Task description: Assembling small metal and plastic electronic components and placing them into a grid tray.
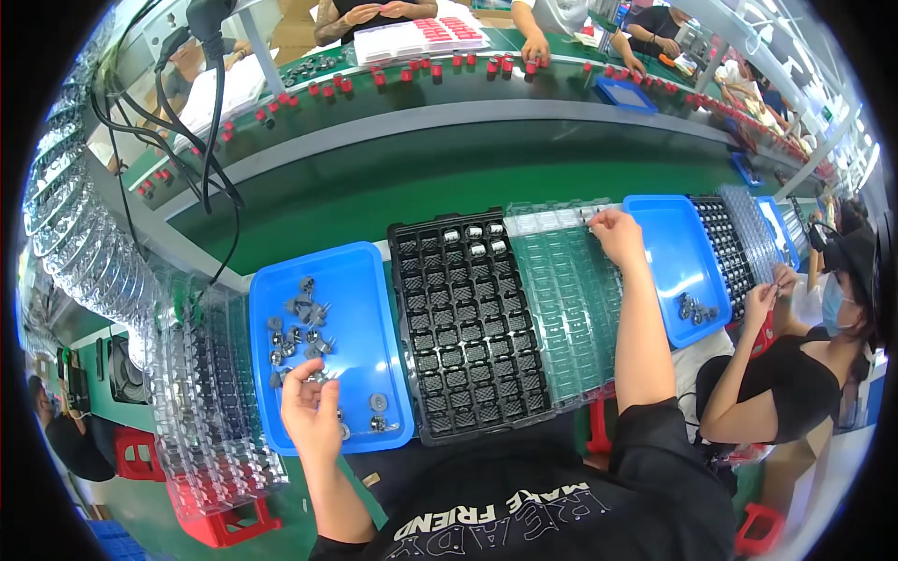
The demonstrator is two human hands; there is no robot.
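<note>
My left hand (311,411) is over the near part of a blue tray (360,280), its fingers curled. A small grey metal part (321,377) shows between its thumb and forefinger. Loose metal parts (304,309) of the same sort lie in that tray, some with prongs. My right hand (617,238) reaches to the far end of a clear plastic blister tray (566,318), thumb and fingers pinched together. Whatever small thing it pinches is too small to name. Between the two trays lies a black compartment tray (468,346), with several white pieces (477,232) in its far pockets.
A second blue tray (659,252) with a few metal parts stands to the right. Stacked clear trays (210,393) stand at the left. Beyond a grey rail (468,117) runs a line with red-topped pieces (407,72). A masked co-worker (786,374) works at the right. Black cables (210,140) hang at the upper left.
</note>
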